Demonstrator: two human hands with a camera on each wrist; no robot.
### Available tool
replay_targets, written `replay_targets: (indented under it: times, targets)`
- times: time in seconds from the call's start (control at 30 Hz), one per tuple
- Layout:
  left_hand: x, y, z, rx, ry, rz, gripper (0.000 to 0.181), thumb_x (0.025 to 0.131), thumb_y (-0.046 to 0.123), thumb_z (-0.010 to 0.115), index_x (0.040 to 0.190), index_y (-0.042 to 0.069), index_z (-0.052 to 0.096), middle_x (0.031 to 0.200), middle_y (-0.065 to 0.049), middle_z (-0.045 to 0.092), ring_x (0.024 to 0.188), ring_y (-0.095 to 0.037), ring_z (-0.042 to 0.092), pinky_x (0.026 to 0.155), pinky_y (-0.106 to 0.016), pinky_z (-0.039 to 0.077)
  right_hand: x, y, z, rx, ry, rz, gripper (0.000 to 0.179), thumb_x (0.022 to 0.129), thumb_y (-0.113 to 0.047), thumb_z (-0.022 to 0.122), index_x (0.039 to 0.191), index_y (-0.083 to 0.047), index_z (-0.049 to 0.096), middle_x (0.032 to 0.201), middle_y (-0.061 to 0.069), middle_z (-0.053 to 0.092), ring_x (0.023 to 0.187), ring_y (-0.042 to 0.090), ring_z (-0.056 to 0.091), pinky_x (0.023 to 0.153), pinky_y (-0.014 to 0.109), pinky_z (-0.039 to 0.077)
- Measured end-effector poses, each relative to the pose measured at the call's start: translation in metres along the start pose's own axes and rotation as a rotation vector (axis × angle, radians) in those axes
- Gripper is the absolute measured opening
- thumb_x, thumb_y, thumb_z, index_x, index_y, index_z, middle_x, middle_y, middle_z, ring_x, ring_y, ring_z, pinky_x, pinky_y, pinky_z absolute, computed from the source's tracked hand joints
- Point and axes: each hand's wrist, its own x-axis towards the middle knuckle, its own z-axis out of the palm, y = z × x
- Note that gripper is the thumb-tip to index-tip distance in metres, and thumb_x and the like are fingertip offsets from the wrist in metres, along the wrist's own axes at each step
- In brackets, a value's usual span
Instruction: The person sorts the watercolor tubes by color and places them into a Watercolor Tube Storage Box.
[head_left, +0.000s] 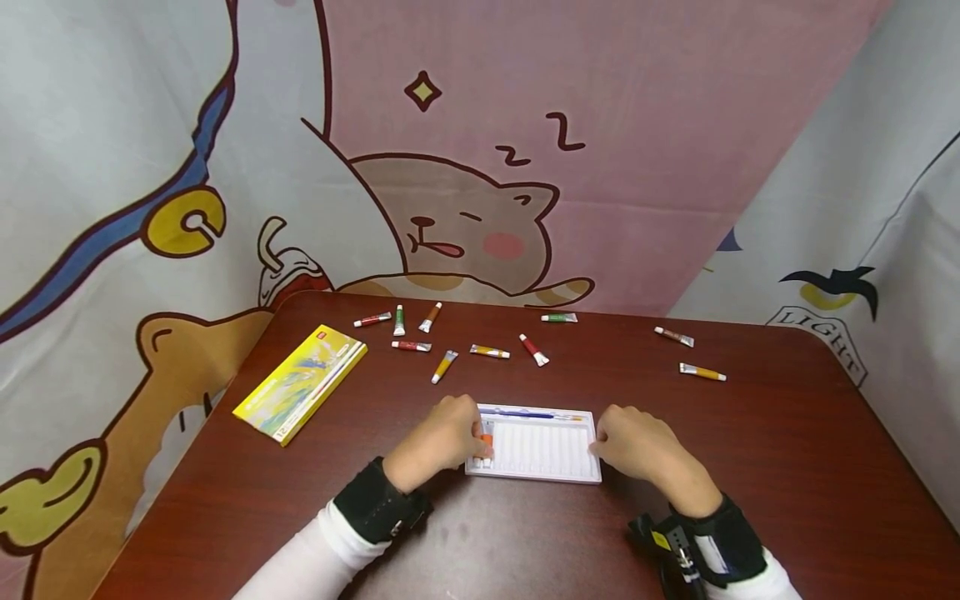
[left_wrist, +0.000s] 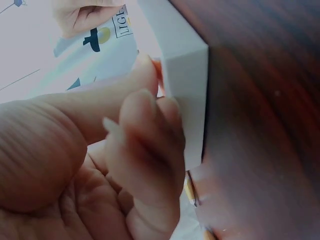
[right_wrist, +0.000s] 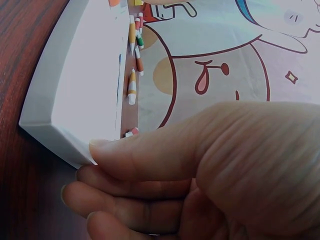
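Note:
A white plastic paint tray [head_left: 543,477] with narrow slots lies in front of me. At its left end my left hand [head_left: 442,433] pinches the short side, thumb inside the rim and fingers curled along the outer wall [left_wrist: 187,95]. An orange-banded paint tube [head_left: 487,439] sits in the leftmost part, right at that thumb. Across the tray, my right hand [head_left: 636,442] pinches the right short side; in the right wrist view its thumb [right_wrist: 112,155] overlaps the rim with bent fingers below. A blue-handled paintbrush [head_left: 521,413] lies in the long groove at the back.
Beyond the tray, several paint tubes lie scattered on the brown table [head_left: 750,467], among them a yellow one [head_left: 445,367], a red one [head_left: 534,350] and a green one [head_left: 559,317]. A yellow box [head_left: 300,383] lies at the left. A printed cloth [head_left: 637,167] hangs behind.

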Motion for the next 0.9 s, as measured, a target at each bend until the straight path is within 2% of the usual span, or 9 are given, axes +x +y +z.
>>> replay_targets:
  times: [0.2,0.47,0.9]
  targets:
    - [0.0025,-0.002,-0.0001,-0.013,-0.006,-0.005,0.038,0.079,0.011,0.093,0.058,0.009,0.061,0.05,0.003,0.05,0.039,-0.009,0.05,0.042,-0.023,0.036,0.0005,-0.0003,-0.0004,-0.01,0.0,0.006,0.014,0.091,-0.016,0.079,0.08,-0.011,0.074,0.068,-0.001,0.057,0.063,0.018,0.051,0.057,0.036,0.04]
    - [0.0035,-0.0064,-0.0029,-0.049,-0.046,0.002,0.039,0.079,0.012,0.093,0.056,0.01,0.061,0.048,0.004,0.05,0.035,-0.009,0.051,0.04,-0.021,0.039,0.0,0.0007,0.0013,0.001,-0.006,0.01,0.014,0.092,-0.017,0.08,0.08,-0.011,0.074,0.066,0.0,0.056,0.062,0.018,0.051,0.056,0.035,0.039]
    - [0.0005,-0.0034,-0.0063,-0.032,-0.066,0.003,0.04,0.082,0.013,0.091,0.056,0.011,0.06,0.048,0.005,0.047,0.036,-0.008,0.049,0.04,-0.021,0.037,-0.0003,0.0001,0.0016,-0.001,0.004,0.004,0.017,0.091,-0.016,0.08,0.077,-0.012,0.072,0.065,0.0,0.055,0.06,0.018,0.05,0.055,0.034,0.038]
